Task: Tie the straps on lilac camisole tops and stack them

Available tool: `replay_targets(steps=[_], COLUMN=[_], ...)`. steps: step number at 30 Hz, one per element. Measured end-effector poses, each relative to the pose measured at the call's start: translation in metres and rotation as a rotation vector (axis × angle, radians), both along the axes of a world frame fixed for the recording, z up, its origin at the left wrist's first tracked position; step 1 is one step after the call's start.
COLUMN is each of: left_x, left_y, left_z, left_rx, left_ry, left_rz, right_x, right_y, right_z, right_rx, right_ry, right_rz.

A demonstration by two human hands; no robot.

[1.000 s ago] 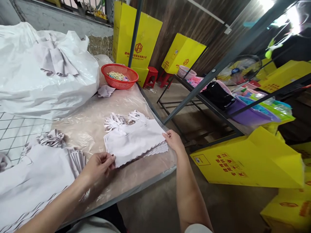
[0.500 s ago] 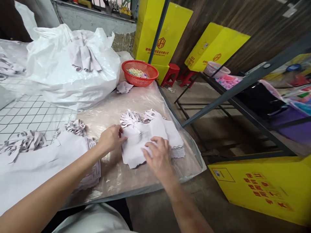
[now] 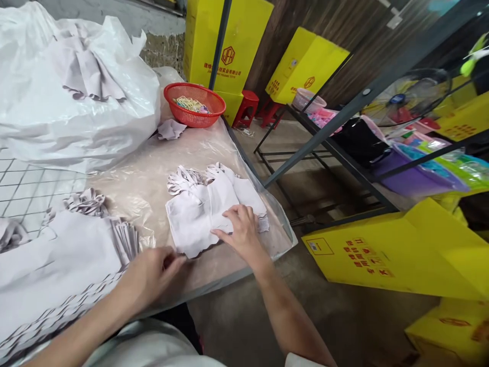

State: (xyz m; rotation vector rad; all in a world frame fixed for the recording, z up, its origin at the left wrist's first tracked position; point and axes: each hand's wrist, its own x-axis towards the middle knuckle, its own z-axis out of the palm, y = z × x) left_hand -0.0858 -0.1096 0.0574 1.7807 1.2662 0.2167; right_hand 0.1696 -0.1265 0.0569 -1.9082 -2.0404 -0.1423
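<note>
Two stacks of pale lilac-grey cloth pieces (image 3: 191,216) with wavy edges and narrow ties overlap near the table corner. My right hand (image 3: 242,229) rests on the front of the stack, its thumb and fingers apart. Just off the stack's lower left corner is my left hand (image 3: 156,270), fingers curled in toward the thumb; whatever they might hold is hidden. A larger spread of the same cloth (image 3: 72,244) lies to the left, its layered edges fanned, partly behind my left forearm.
Behind stands a big white plastic bag (image 3: 95,132) with cloth on top. A red basket (image 3: 198,120) and a cloth scrap (image 3: 171,129) sit at the far table edge. A metal frame post (image 3: 324,132), a rack and yellow boxes (image 3: 367,260) are on the right.
My left hand has left the cloth's left edge and come down toward me, below the corner. The right hand stays on the stack. The view has swung to the right.
</note>
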Motion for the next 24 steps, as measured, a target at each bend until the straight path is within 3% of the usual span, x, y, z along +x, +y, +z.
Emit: replay_targets(steps=[3, 5, 8, 11, 14, 20, 24], left_x=[0.006, 0.017, 0.034, 0.046, 0.049, 0.036, 0.021], left_y=[-0.033, -0.042, -0.039, -0.035, -0.035, -0.031, -0.020], left_z=[-0.021, -0.029, -0.030, -0.024, -0.019, 0.006, 0.028], left_rx=[-0.413, -0.559, -0.698, -0.803, -0.850, -0.894, -0.878], left_ry=[-0.309, -0.452, -0.548, -0.614, -0.685, -0.779, -0.767], left_rz=[0.103, 0.267, 0.448, 0.557, 0.633, 0.601, 0.554], right_x=[-0.014, -0.017, -0.017, -0.013, -0.002, 0.028, 0.043], right_y=[0.003, 0.006, 0.010, 0.012, 0.013, 0.031, 0.054], right_z=[-0.005, -0.007, -0.007, -0.002, 0.011, 0.048, 0.059], right_rx=[-0.061, -0.076, -0.072, -0.058, -0.035, -0.067, -0.082], right_ry=[-0.019, -0.038, -0.047, 0.060, 0.307, 0.969, 1.308], right_rz=[-0.014, -0.045, -0.065, -0.058, -0.045, -0.152, -0.229])
